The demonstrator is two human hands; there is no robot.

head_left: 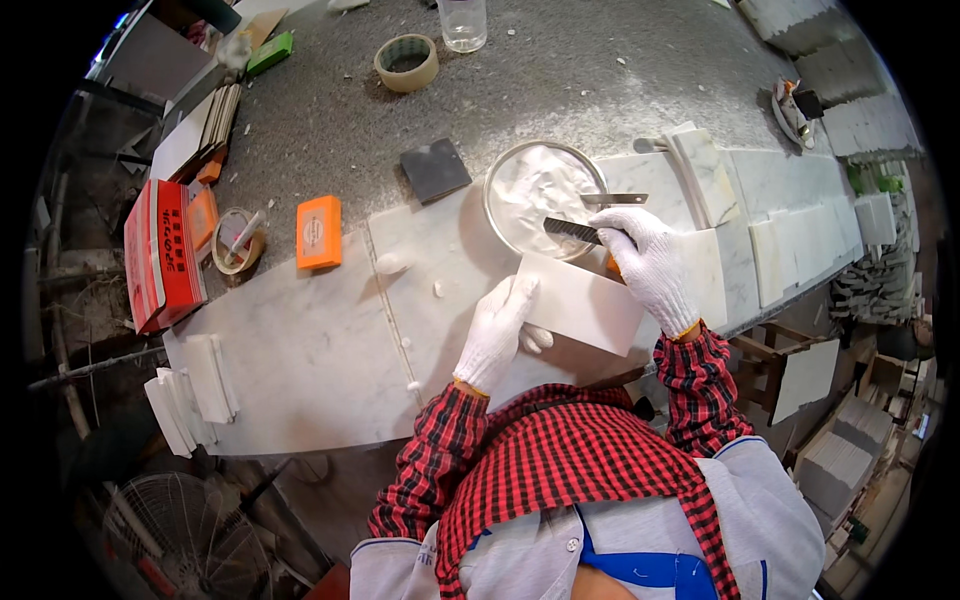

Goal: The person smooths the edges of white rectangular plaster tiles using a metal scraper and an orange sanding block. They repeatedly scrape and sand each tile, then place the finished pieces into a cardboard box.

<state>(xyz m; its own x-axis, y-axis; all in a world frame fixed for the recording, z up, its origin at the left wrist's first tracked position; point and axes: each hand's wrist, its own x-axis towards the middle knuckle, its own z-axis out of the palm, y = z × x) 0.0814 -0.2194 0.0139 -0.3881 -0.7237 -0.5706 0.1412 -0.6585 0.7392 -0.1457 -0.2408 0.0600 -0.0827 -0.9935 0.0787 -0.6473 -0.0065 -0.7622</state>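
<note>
My left hand (497, 328), in a white knit glove, grips the left end of a rectangular white stone tile (588, 308), which is tilted above the bench. My right hand (650, 262), gloved too, is closed on a dark flat snap-off blade (571, 231) whose tip reaches over a round bowl (489, 203). White paste (545, 185) fills that bowl, just beyond the tile. Across the bowl's right rim lies a second, greyish metal blade (615, 199). A bit of orange (612, 264) shows beneath my right hand, mostly hidden.
Marble slabs (290, 340) cover the bench's near side. On the left are an orange box (319, 232), a red box (165, 257) and a tape roll (238, 243). Farther back sit a dark square block (435, 170), another tape roll (406, 63) and a clear cup (463, 25). White strips (705, 175) lie right.
</note>
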